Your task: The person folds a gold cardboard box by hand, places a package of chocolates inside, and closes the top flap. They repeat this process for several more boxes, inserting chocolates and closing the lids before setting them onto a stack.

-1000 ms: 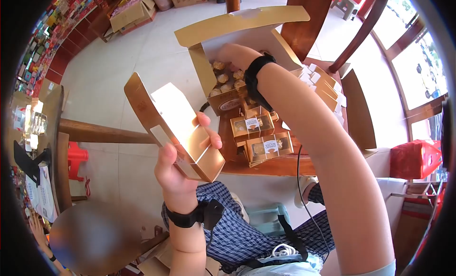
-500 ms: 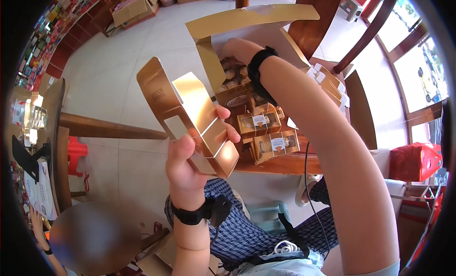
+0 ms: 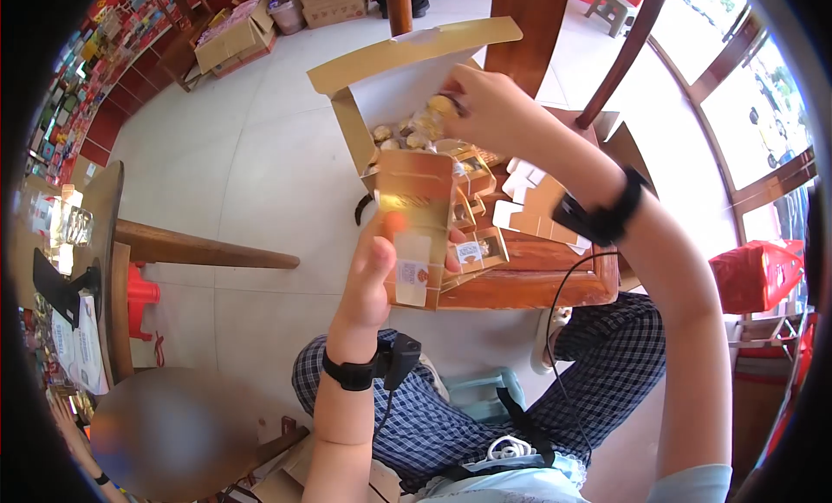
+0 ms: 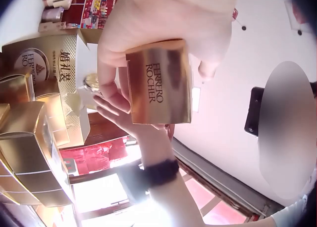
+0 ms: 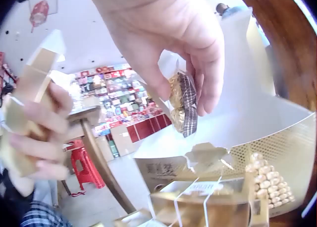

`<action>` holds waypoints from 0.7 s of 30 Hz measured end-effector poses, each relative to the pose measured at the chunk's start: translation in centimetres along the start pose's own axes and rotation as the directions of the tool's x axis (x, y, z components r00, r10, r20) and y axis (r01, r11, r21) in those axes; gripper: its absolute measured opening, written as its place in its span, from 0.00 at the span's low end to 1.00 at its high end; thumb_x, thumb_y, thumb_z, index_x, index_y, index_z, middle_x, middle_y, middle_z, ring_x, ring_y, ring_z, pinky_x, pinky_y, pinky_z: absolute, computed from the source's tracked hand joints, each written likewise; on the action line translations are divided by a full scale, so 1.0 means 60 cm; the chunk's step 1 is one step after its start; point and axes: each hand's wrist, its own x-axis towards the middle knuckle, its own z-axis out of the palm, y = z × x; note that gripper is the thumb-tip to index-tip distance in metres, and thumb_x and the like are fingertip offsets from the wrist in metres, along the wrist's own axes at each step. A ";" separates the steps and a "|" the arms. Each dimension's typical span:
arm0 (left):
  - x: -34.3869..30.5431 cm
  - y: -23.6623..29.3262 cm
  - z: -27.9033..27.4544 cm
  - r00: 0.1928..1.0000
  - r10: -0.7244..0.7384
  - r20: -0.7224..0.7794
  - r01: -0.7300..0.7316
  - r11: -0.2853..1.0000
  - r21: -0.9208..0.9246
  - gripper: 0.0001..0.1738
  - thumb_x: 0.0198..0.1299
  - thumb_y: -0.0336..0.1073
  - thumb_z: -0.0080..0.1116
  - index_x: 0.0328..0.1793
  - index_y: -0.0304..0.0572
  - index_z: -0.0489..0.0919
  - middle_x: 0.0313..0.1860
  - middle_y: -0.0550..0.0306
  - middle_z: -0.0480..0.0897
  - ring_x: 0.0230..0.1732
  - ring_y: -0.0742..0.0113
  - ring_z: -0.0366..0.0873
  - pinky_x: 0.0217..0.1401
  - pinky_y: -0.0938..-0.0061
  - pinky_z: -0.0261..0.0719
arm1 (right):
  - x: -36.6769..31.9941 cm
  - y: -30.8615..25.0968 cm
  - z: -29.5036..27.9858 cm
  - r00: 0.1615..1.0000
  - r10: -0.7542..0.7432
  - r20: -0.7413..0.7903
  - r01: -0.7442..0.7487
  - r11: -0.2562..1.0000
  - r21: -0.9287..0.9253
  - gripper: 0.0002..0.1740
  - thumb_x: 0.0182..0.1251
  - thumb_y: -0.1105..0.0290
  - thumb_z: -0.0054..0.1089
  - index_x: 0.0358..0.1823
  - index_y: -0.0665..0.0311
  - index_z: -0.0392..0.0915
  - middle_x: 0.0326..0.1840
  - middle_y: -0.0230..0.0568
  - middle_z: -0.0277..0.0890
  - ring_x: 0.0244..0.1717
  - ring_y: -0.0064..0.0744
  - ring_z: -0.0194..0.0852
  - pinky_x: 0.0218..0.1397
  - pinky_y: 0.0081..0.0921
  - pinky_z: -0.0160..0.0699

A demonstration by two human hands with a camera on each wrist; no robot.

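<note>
My left hand (image 3: 368, 282) grips a small gold gift box (image 3: 416, 178) upright, its long flap raised. "FERRERO ROCHER" reads on its gold end (image 4: 158, 83) in the left wrist view. Above and to the right, my right hand (image 3: 490, 104) pinches a clear-wrapped pack of gold-foil chocolates (image 5: 182, 105), with dark checked trim along one side. The pack hangs over the large open gold carton (image 3: 347, 126), whose lid stands up at the back. More gold-foil chocolates (image 3: 383, 134) lie inside it, partly hidden by the small box and my hand.
Several packed gold boxes (image 3: 477, 252) sit on the wooden stool (image 3: 555, 273) in front of the carton. Flat gold-and-white box blanks (image 3: 537, 204) lie right of them. A black cable (image 3: 562, 299) runs down from my right wrist. A table edge (image 3: 113, 234) stands at left.
My right hand has come up out of the large carton, bringing the chocolate pack with it. My left hand has turned the gift box upright and brought it right, in front of the carton.
</note>
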 end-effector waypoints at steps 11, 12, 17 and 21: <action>0.004 -0.021 0.044 0.994 -0.055 0.096 -0.030 0.700 0.713 0.38 0.56 0.66 0.53 0.57 0.38 0.72 0.31 0.53 0.77 0.31 0.66 0.73 0.35 0.75 0.70 | -0.242 0.031 -0.056 0.988 0.149 0.044 -0.097 0.373 0.923 0.24 0.60 0.76 0.60 0.57 0.69 0.64 0.53 0.37 0.69 0.54 0.26 0.71 0.56 0.24 0.73; 0.007 -0.023 0.046 0.995 -0.055 0.087 -0.025 0.686 0.728 0.37 0.55 0.65 0.54 0.56 0.39 0.73 0.29 0.54 0.75 0.28 0.66 0.72 0.33 0.75 0.69 | -0.246 0.041 -0.046 0.994 0.107 0.029 -0.063 0.337 0.939 0.24 0.60 0.76 0.60 0.57 0.69 0.64 0.53 0.38 0.68 0.55 0.26 0.70 0.57 0.24 0.72; 0.012 -0.029 0.045 0.998 -0.003 0.069 -0.056 0.550 0.834 0.34 0.55 0.63 0.54 0.54 0.41 0.74 0.24 0.56 0.72 0.23 0.64 0.69 0.29 0.74 0.66 | -0.240 0.068 -0.021 0.992 -0.012 0.126 -0.122 0.157 0.980 0.22 0.59 0.76 0.60 0.55 0.70 0.65 0.53 0.39 0.68 0.56 0.27 0.68 0.60 0.26 0.70; 0.024 -0.020 0.047 0.996 -0.067 0.053 -0.010 0.524 0.852 0.33 0.55 0.63 0.53 0.52 0.42 0.75 0.21 0.57 0.70 0.23 0.64 0.68 0.29 0.74 0.65 | -0.231 0.083 -0.021 0.981 -0.156 0.116 -0.064 0.307 0.949 0.20 0.60 0.77 0.59 0.53 0.71 0.68 0.53 0.38 0.69 0.55 0.26 0.69 0.58 0.25 0.71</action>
